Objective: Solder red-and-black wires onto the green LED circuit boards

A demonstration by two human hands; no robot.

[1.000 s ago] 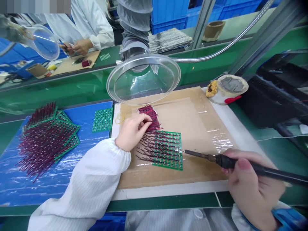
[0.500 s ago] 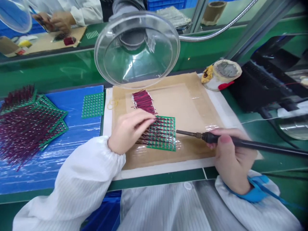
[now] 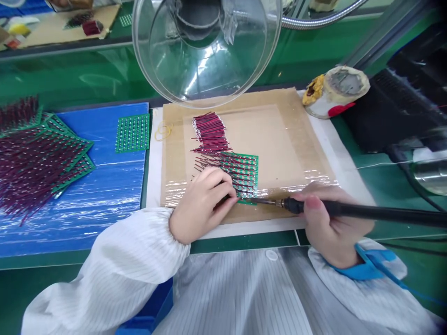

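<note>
one green circuit board panel (image 3: 244,172) on taped cardboard mat (image 3: 279,135), red wires soldered on. left hand (image 3: 202,204) pinching a wire at near edge; right hand (image 3: 331,223) gripping soldering iron (image 3: 314,207), tip touching board. risk: hot tip just beside left fingertips, possible burn or bridged pads.

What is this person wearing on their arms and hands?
Both hands, left hand and right hand, are bare. White finely striped sleeves end in gathered cuffs. A blue strap circles the right wrist.
</note>
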